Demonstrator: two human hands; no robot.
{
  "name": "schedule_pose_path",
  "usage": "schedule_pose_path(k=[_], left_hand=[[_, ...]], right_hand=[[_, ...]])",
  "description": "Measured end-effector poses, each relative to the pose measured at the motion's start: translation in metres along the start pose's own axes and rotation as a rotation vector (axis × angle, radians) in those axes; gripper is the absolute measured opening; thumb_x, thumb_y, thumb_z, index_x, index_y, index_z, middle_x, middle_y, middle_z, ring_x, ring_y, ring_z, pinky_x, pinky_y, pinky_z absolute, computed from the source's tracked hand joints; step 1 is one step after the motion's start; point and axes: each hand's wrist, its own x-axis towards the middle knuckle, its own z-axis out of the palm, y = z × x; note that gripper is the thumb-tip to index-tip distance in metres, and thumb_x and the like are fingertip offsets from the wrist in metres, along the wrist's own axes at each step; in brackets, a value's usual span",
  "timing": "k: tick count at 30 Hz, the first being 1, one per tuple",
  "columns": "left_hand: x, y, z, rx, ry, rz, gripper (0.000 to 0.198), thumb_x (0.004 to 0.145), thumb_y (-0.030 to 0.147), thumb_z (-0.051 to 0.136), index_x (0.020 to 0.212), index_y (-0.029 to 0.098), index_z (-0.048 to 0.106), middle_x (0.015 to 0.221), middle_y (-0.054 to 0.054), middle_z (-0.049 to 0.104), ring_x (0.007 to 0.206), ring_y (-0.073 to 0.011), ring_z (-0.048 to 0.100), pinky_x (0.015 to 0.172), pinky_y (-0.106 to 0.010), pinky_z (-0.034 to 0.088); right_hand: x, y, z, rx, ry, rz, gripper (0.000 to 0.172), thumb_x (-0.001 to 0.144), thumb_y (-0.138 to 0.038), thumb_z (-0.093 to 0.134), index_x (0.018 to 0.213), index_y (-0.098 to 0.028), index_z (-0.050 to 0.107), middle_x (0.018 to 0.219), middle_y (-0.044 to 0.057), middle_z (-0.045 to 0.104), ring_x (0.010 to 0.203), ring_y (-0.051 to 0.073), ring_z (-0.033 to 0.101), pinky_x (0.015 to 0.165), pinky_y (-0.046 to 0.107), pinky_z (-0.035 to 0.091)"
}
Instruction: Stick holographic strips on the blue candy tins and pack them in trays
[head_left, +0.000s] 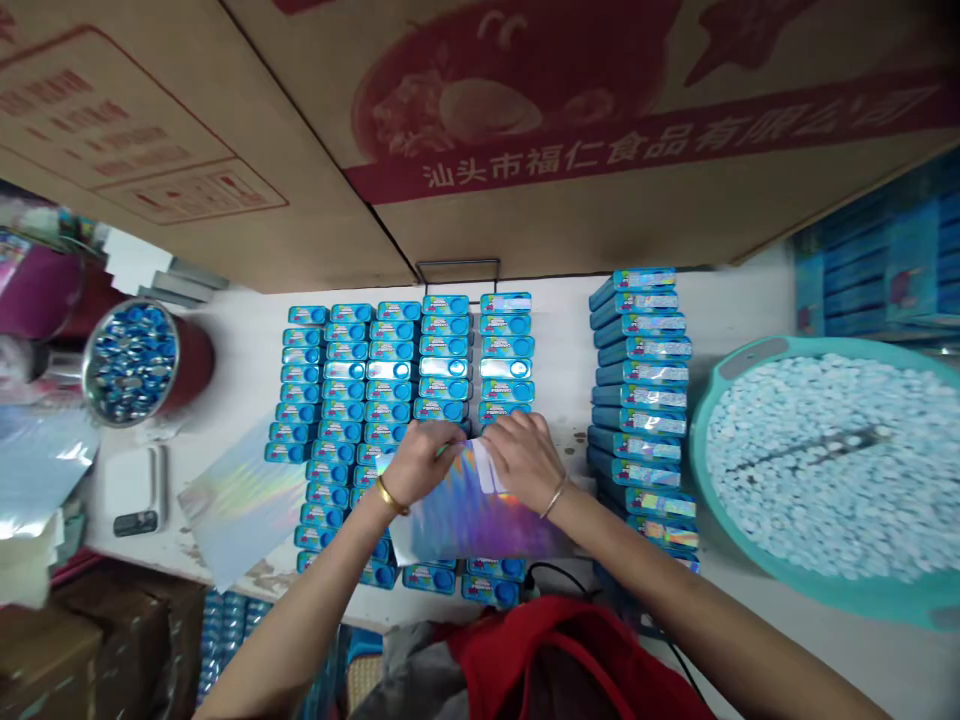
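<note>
Rainbow holographic foil sheet (472,515) spreads beneath both hands, its lower part reaching toward the person's chest. The left hand (420,462) curls over the sheet's left part, its fingers (439,438) held together, with a gold bangle (391,496) at the wrist. The right hand (523,460) lies over the sheet's right part, its fingers (506,432) also together and angled toward the left hand, with a thin bangle (555,497) at that wrist. The two hands sit just beside each other. A white paper strip (487,468) shows on the foil next to the right fingers. Whether either hand pinches the sheet or only presses on it cannot be told.

Below the foil sheet, at the picture's bottom edge, is a red garment (570,660). Directly beyond the sheet, and partly under it, rows of blue tins (420,345) with bright labels stand packed on a white table (562,370). To the sheet's right runs a long stack of similar tins (637,400), and past that sits a teal basin (701,440) full of small pale pieces (817,460). To the sheet's left lies a second foil sheet (240,500), and past it stands a red tub (187,350) holding blue items (131,360). Farthest beyond the sheet, a brown cardboard carton (525,150) with red print overhangs the table.
</note>
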Motion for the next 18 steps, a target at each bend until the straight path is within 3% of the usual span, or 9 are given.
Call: schedule_pose_path(k=[5, 9, 14, 16, 18], left_hand=[[0.032, 0.011, 0.007, 0.336, 0.119, 0.116, 0.021, 0.093, 0.021, 0.048, 0.098, 0.025, 0.068, 0.101, -0.006, 0.068, 0.095, -0.0225, 0.057, 0.081, -0.04, 0.036], [0.041, 0.012, 0.017, 0.397, 0.199, 0.12, 0.026, 0.094, 0.015, 0.045, 0.101, 0.025, 0.067, 0.118, -0.007, 0.066, 0.101, -0.0227, 0.056, 0.081, -0.04, 0.035], [0.014, 0.02, 0.03, 0.342, 0.201, 0.084, 0.02, 0.092, 0.016, 0.047, 0.099, 0.024, 0.065, 0.125, -0.009, 0.063, 0.109, -0.0248, 0.054, 0.085, -0.041, 0.036], [-0.001, 0.032, 0.025, 0.25, 0.194, 0.086, 0.012, 0.09, 0.018, 0.051, 0.092, 0.023, 0.062, 0.111, -0.009, 0.067, 0.1, -0.0242, 0.057, 0.08, -0.04, 0.038], [-0.012, 0.045, 0.013, 0.078, 0.269, 0.051, 0.005, 0.088, 0.021, 0.055, 0.086, 0.023, 0.058, 0.093, -0.006, 0.068, 0.088, -0.0215, 0.059, 0.077, -0.038, 0.039]], right_hand=[[0.017, 0.021, 0.0, 0.0, 0.005, 0.085, 0.024, 0.098, -0.025, 0.043, 0.084, -0.019, 0.061, 0.087, 0.006, 0.066, 0.085, 0.022, 0.049, 0.074, 0.035, 0.025], [0.026, 0.029, 0.001, -0.006, 0.043, 0.123, 0.025, 0.097, -0.024, 0.043, 0.081, -0.019, 0.061, 0.087, 0.007, 0.066, 0.085, 0.022, 0.049, 0.074, 0.035, 0.025], [0.026, 0.028, 0.01, -0.053, 0.099, 0.124, 0.028, 0.097, -0.026, 0.041, 0.08, -0.019, 0.061, 0.084, 0.009, 0.065, 0.085, 0.024, 0.048, 0.073, 0.037, 0.025], [0.025, 0.028, 0.014, -0.06, 0.101, 0.115, 0.029, 0.097, -0.026, 0.039, 0.081, -0.019, 0.062, 0.085, 0.01, 0.065, 0.085, 0.025, 0.048, 0.073, 0.037, 0.026], [0.022, 0.028, 0.015, -0.024, 0.114, 0.109, 0.03, 0.098, -0.026, 0.037, 0.087, -0.018, 0.064, 0.087, 0.01, 0.065, 0.086, 0.025, 0.049, 0.076, 0.038, 0.028]])
